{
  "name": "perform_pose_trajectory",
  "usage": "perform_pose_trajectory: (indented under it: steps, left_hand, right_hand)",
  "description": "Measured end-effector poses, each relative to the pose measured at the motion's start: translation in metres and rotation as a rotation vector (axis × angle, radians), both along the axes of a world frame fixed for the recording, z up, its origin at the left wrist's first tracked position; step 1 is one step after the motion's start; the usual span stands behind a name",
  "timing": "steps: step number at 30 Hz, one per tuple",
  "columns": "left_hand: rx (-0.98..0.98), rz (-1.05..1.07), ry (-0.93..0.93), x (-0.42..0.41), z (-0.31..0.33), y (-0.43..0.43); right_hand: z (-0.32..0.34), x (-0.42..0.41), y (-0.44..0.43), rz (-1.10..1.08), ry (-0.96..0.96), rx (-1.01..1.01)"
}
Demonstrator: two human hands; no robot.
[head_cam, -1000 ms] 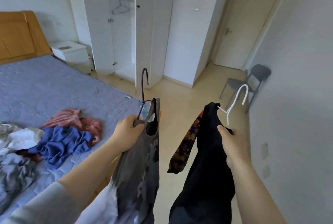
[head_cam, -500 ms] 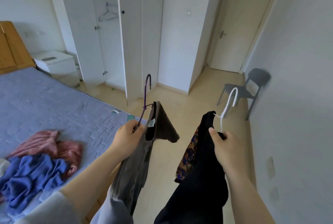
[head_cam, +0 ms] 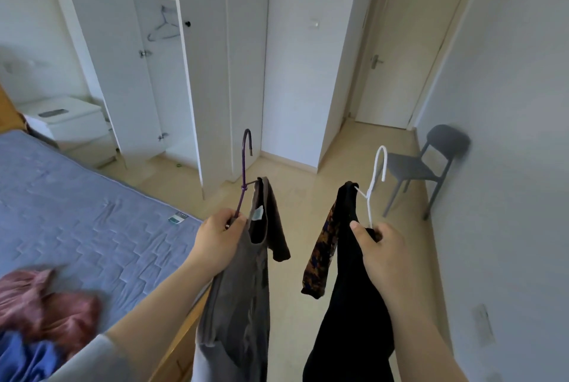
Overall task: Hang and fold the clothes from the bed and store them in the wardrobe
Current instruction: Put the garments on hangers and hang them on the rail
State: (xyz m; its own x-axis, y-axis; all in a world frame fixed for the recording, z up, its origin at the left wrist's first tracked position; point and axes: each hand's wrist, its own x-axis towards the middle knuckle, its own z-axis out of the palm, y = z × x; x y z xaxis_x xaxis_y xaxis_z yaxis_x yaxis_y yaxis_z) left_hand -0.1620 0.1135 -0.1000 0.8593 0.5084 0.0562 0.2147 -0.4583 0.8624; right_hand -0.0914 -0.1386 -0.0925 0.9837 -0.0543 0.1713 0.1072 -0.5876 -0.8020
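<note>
Bare floor (head_cam: 308, 197) ahead toward the open wardrobe (head_cam: 160, 89), its door (head_cam: 206, 89) edge-on in between, bed (head_cam: 77, 212) left, chair (head_cam: 412, 167) right

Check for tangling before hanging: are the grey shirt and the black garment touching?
Apart. The head view shows floor between the grey shirt in the left hand and the black garment in the right hand.

Walls (head_cam: 508, 43): plain white.
Floor (head_cam: 308, 197): pale beige, glossy.
Door (head_cam: 415, 43): white, closed, far corner.
Chair (head_cam: 431, 163): grey, against right wall.
Nightstand (head_cam: 70, 120): white, left.
</note>
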Motion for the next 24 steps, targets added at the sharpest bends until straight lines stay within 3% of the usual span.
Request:
perform_pose_trajectory:
  steps: [14,24]
  left_hand:
    - [0.039,-0.079,0.013,0.205,0.007,0.049]
    - [0.091,-0.022,-0.002,0.342,0.003,0.054]
  right_hand:
    - [0.012,0.184,0.053,-0.035,-0.047,0.071]
    - [0.002,0.353,0.064,0.05,-0.041,0.073]
